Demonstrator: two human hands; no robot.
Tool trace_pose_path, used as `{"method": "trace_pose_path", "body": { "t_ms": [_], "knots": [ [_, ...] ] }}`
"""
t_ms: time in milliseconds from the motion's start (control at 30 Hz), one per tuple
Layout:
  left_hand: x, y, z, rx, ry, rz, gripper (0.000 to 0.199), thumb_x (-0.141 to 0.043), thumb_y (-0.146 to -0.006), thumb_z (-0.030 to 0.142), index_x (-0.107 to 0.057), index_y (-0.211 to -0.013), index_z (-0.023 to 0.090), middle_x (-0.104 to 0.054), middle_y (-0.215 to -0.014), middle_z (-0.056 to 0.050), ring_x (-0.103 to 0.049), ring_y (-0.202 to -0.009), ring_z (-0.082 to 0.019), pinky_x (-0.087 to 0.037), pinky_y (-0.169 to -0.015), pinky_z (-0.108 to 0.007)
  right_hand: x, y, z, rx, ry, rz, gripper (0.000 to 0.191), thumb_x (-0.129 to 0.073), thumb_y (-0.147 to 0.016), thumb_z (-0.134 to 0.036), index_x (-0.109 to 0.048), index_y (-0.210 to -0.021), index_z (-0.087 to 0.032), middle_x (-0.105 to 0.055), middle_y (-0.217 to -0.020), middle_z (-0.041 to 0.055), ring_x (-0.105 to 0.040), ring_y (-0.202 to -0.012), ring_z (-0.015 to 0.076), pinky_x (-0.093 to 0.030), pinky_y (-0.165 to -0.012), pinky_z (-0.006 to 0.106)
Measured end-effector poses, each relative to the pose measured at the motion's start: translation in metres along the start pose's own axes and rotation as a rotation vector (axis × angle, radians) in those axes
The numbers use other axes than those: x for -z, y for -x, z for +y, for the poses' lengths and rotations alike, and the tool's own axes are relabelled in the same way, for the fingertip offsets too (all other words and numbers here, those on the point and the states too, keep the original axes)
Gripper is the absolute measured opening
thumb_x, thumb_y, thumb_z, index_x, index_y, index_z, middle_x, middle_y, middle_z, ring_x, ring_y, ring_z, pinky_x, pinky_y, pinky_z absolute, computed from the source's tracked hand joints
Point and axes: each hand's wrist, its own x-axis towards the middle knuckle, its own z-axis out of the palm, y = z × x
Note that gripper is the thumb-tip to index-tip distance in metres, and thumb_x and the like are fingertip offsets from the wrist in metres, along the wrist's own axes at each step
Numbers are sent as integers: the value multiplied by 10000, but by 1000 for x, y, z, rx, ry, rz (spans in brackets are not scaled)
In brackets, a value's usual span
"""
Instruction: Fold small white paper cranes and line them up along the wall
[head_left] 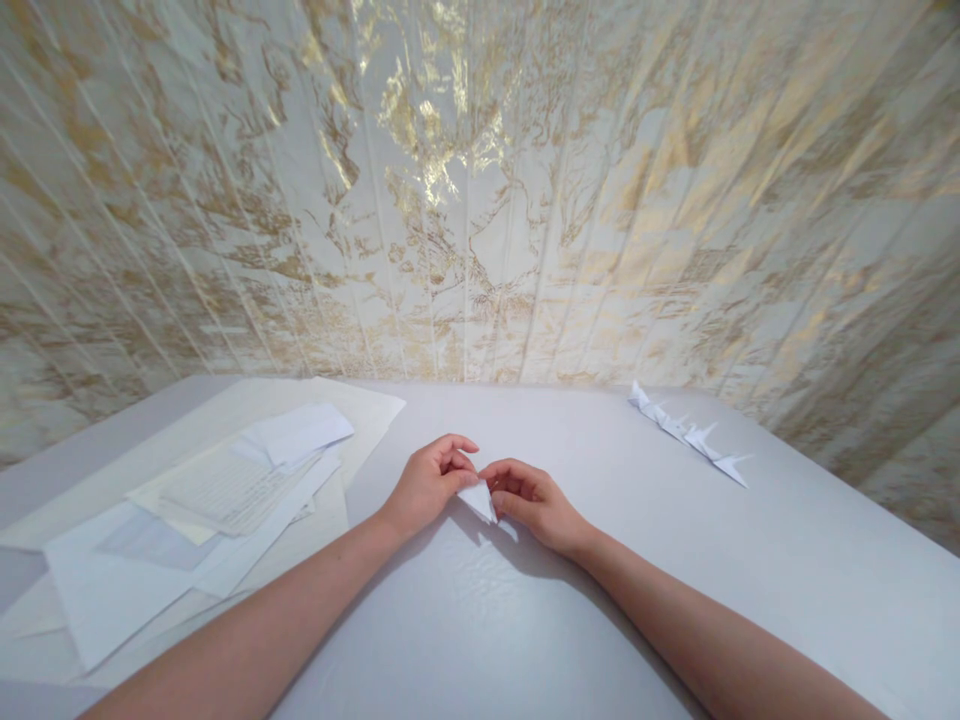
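1. Centrally, over the tabletop (480, 620), well in from the far edge: folded white paper (476, 499).
2. Left hand (431, 484): narrow pinch, holding its left side.
3. Right hand (541, 508): narrow pinch at its right side.
4. Toward far-right corner: row of paper cranes (703, 440).
5. Along left edge: overlapping sheets (112, 590).

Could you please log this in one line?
left hand, right hand: holding folded paper | left side: loose sheets | right side: folded figures
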Motion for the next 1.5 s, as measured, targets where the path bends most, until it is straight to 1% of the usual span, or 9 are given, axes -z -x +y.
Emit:
{"method": "trace_pose_path", "body": {
  "t_ms": [233, 367, 467, 633, 767, 867, 1067, 1233, 1500],
  "knots": [
    [-7, 3, 0, 61, 74, 39, 248, -646, -593, 161, -573, -829, 163, -616, -626, 29, -545, -581, -110, -391, -600, -229, -4, -2, 3, -18, -33, 71, 160, -618, -641, -201, -566, -789, -172, -520, -599, -53, -439, -514, 71, -320, -492, 208],
    [-14, 6, 4, 117, 164, 99, 157, -640, -610, 192, -593, -754, 152, -636, -682, 2, -549, -602, -113, -403, -595, -231, -6, -4, 6, -22, -47, 208, 128, -635, -636, -241, -549, -698, -167, -506, -536, -58, -415, -458, 66, -302, -452, 202],
    [-15, 7, 6, 115, 220, 75, 130, -611, -677, 262, -615, -731, 144, -617, -651, -2, -532, -579, -110, -407, -577, -238, -4, -5, 8, 1, -20, 336, 131, -647, -627, -248, -556, -675, -166, -529, -543, -43, -437, -467, 77, -325, -456, 209],
    [-14, 8, 5, 99, 180, 25, 162, -643, -593, 147, -656, -754, 156, -626, -631, 8, -548, -596, -122, -417, -604, -249, -1, -4, 10, 79, 81, 504, 83, -627, -623, -226, -579, -661, -171, -564, -575, -19, -482, -509, 102, -370, -487, 228],
    [-13, 7, 2, 41, 66, 147, 93, -609, -593, 131, -664, -659, 166, -631, -611, 14, -552, -603, -129, -419, -619, -250, -2, -2, 11, 146, 165, 464, 39, -620, -624, -185, -604, -659, -176, -594, -619, -7, -528, -566, 118, -417, -558, 249],
    [-12, 6, 0, 27, 17, 192, 104, -587, -585, 124, -667, -627, 175, -621, -568, 24, -548, -581, -129, -420, -612, -245, -2, -3, 11, 133, 144, 398, 53, -649, -626, -200, -618, -661, -175, -605, -625, -5, -536, -572, 120, -421, -563, 247],
    [-13, 6, 2, 28, 33, 164, 83, -600, -579, 135, -667, -613, 169, -627, -586, 18, -540, -591, -124, -411, -612, -239, 1, -3, 9, 123, 144, 421, 100, -681, -636, -254, -630, -621, -169, -606, -592, 1, -524, -565, 123, -406, -549, 242],
    [-21, 10, 7, 131, 177, 84, 98, -643, -588, 190, -670, -675, 153, -593, -563, 20, -496, -539, -105, -377, -540, -228, 2, -3, 9, 127, 191, 486, 118, -678, -641, -272, -633, -620, -165, -616, -611, 15, -531, -579, 134, -414, -563, 255],
    [-21, 8, -1, 95, 100, 184, 69, -629, -603, 211, -628, -580, 146, -583, -537, 15, -483, -523, -102, -365, -539, -227, -2, -4, 5, 14, 111, 438, 122, -646, -654, -273, -632, -638, -154, -597, -572, -2, -523, -553, 119, -412, -547, 244]
  ]
}}
